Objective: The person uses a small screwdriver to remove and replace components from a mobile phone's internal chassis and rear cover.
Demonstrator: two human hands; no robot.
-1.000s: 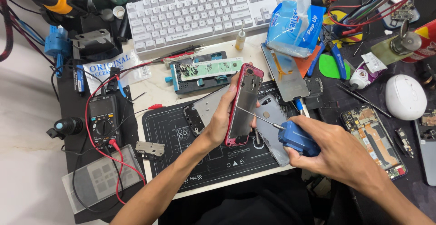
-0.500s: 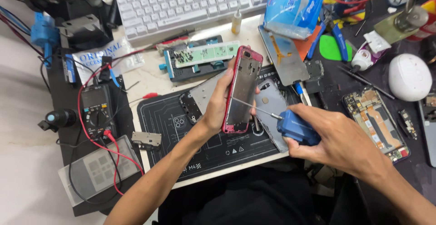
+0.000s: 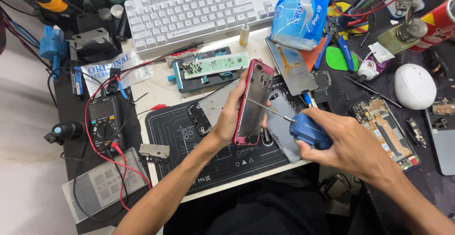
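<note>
White keyboard (image 3: 204, 8), black multimeter (image 3: 104, 126)

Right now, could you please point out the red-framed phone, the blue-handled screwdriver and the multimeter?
red-framed phone (image 3: 252, 103): head view, on its bare metal inner plate.
blue-handled screwdriver (image 3: 307, 131): head view, on the blue handle.
multimeter (image 3: 104, 123): head view, near its round dial.

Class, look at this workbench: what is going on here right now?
A person holds a red-framed phone body tilted up in the left hand. The right hand grips a blue-handled screwdriver, its thin shaft reaching onto the phone's open metal back. Below lies a black work mat; a white keyboard sits behind.
</note>
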